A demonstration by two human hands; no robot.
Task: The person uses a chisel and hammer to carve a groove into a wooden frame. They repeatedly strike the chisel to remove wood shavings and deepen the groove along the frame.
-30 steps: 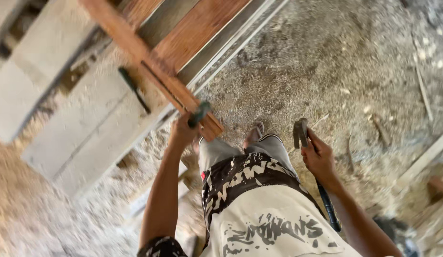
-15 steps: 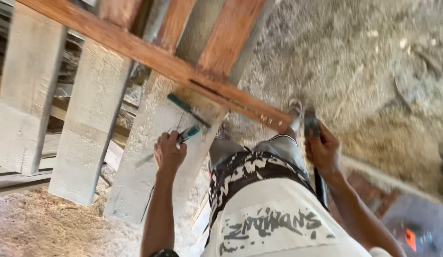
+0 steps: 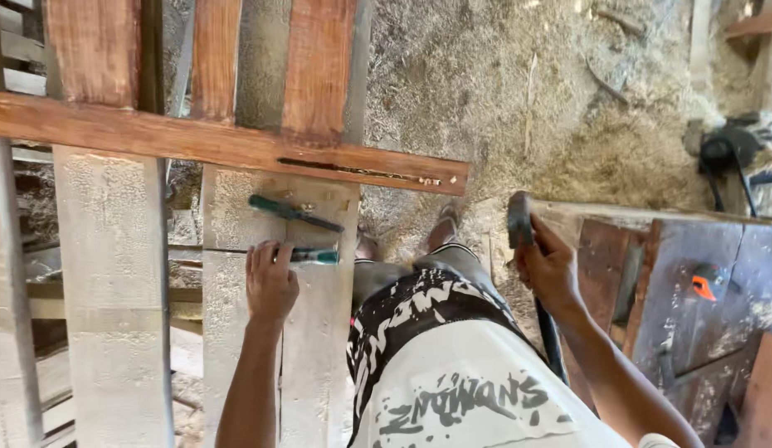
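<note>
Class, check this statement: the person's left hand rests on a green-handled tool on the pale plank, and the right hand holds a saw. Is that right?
Not quite. The head view shows the right hand gripping a hammer, not a saw. The rest stands: the left hand rests on the green-handled tool lying on the pale plank.

Reddish-brown crossbar (image 3: 228, 143) over pale grey, speckled planks (image 3: 112, 282), teal-handled chisel (image 3: 293, 213) lying there, black shorts (image 3: 419, 311) with white scrawl pattern, white shirt (image 3: 477, 398) with black lettering, orange tool (image 3: 703, 286) on dark board.
</note>
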